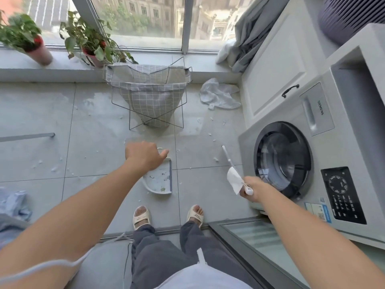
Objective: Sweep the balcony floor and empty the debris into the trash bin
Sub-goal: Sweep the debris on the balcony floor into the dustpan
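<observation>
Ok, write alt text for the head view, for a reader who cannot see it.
A person stands on a balcony, the left hand holding a dustpan by its handle and the right hand gripping a white broom handle with a paper tag. White scraps litter the tiles near a fabric basket and washing machine.

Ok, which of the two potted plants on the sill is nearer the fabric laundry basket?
The right-hand potted plant, its leaves overhanging the checked fabric basket; the other sits far left.

You faced pale grey floor tiles, a grey-and-white checked laundry basket at upper centre, a white dustpan, cream slippers, and dark grey trousers.
</observation>
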Demonstrator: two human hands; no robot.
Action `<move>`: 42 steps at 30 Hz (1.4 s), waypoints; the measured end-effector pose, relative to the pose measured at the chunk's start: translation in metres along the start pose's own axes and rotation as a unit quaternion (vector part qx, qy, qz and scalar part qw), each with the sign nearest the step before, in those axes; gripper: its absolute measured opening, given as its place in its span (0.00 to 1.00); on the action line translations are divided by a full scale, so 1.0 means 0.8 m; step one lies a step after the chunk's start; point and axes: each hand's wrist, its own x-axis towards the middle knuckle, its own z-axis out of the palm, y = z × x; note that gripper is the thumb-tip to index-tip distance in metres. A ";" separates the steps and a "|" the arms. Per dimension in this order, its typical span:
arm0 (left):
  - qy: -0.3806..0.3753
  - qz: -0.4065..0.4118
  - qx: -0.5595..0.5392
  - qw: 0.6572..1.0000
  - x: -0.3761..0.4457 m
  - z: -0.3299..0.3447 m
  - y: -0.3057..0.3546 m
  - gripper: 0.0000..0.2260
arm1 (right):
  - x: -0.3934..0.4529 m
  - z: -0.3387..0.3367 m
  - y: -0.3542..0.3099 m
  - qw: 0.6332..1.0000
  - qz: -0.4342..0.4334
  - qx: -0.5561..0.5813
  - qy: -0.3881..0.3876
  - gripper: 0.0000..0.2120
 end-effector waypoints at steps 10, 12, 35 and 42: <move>-0.145 0.048 -0.031 0.988 0.032 -0.007 0.000 0.28 | 0.033 0.041 0.017 0.999 0.019 0.046 -0.021 0.09; -0.158 0.038 -0.027 0.986 0.035 -0.009 -0.006 0.26 | 0.024 0.059 0.030 0.999 0.021 0.038 -0.033 0.09; -0.164 0.053 0.009 0.985 0.036 0.006 -0.022 0.25 | -0.046 0.076 0.073 0.994 0.047 0.020 -0.094 0.07; -0.141 0.038 -0.017 0.989 0.019 0.012 -0.029 0.27 | -0.065 0.150 0.124 0.981 0.106 0.068 -0.149 0.09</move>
